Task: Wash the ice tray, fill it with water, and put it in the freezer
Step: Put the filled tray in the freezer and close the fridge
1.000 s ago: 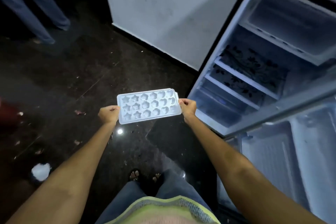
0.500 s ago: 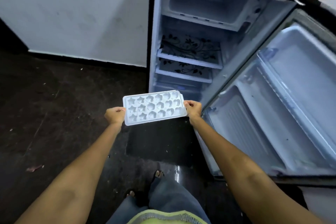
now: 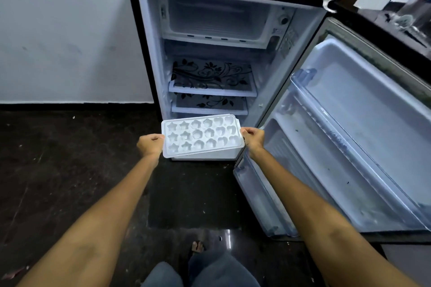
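Tray (image 3: 202,137) held level between both hands, in front of the open fridge (image 3: 224,53), low before its bottom shelves. Left hand (image 3: 150,145) grips the tray's left short edge, fingers curled under the rim, thumb on top. Right hand (image 3: 253,138) pinches the right short edge, fingertips on the rim. Cavities, star and flower shapes, face up; water in them cannot be confirmed. Freezer box (image 3: 218,20) sits at the fridge's top, well above the tray. Door (image 3: 349,137) swung open to the right.
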### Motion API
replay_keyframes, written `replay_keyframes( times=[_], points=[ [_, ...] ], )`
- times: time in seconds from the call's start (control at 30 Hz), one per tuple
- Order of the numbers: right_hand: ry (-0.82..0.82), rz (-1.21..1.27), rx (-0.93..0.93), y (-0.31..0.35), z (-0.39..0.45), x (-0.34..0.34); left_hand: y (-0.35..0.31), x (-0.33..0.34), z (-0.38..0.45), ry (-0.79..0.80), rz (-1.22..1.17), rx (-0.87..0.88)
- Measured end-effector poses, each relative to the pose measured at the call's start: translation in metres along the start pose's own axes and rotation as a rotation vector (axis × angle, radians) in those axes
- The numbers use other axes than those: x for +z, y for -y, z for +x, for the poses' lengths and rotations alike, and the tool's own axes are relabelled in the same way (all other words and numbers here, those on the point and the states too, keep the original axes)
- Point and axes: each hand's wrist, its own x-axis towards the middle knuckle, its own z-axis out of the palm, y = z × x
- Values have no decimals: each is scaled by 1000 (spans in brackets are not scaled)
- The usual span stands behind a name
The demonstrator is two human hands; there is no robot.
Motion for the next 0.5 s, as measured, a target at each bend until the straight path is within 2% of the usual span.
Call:
replay_keyframes(
  times=[0.5],
  points=[
    [-125,32,-10,61,55,17,-85,31,58,60,15,99]
  ],
)
